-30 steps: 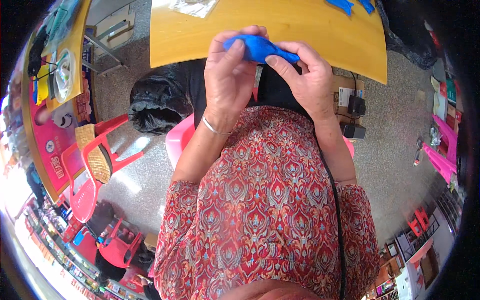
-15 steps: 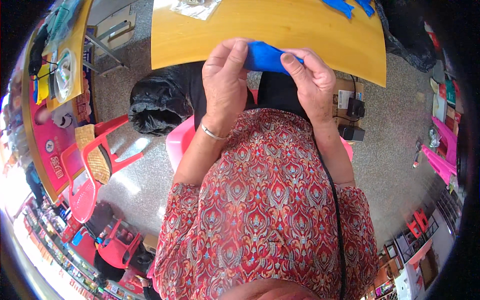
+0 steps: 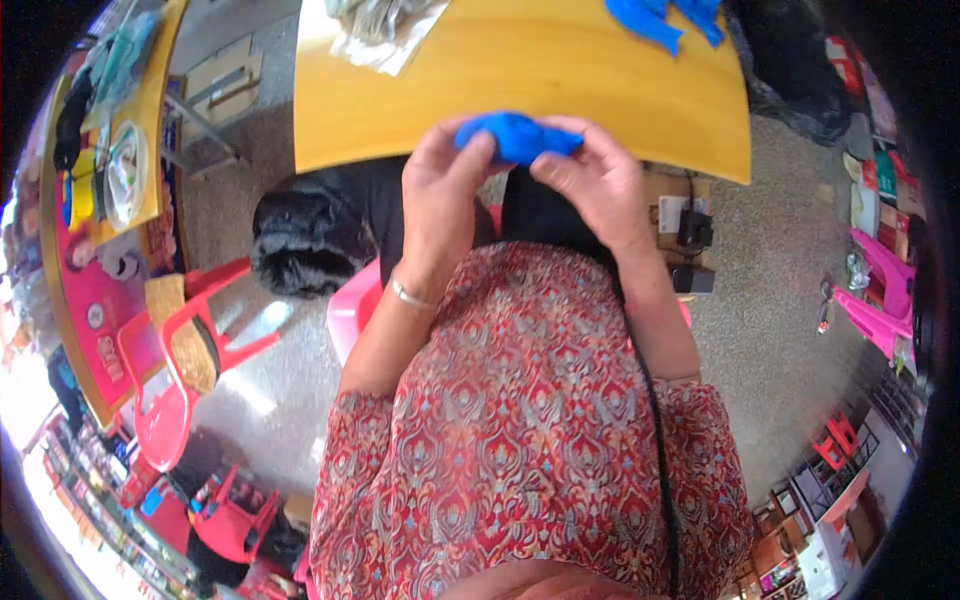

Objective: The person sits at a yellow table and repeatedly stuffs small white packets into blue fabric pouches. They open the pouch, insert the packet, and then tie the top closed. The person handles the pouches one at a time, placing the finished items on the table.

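A small piece of bunched blue fabric (image 3: 515,137) is held between my two hands at the near edge of the yellow table (image 3: 480,85). My left hand (image 3: 438,195) grips its left end, thumb on top. At the other end, my right hand (image 3: 608,190) pinches the fabric between thumb and fingers. The cloth is crumpled and slightly blurred, so its exact kind is unclear. More blue fabric pieces (image 3: 648,25) lie at the table's far right. On the far left part rests a clear plastic bag (image 3: 388,55) with greyish, soft-looking contents.
A shiny black bundle (image 3: 305,235) stands on the floor left of my legs. Below the table's right side is a cardboard box (image 3: 655,190) with a black device (image 3: 694,230) by it. A red plastic chair (image 3: 165,420) stands left. Another black bag (image 3: 800,80) lies beyond the table's right edge.
The blue fabric has gone from stretched flat between my hands to bunched up. My hands have come slightly closer together, and more of the tabletop shows as the view has shifted.
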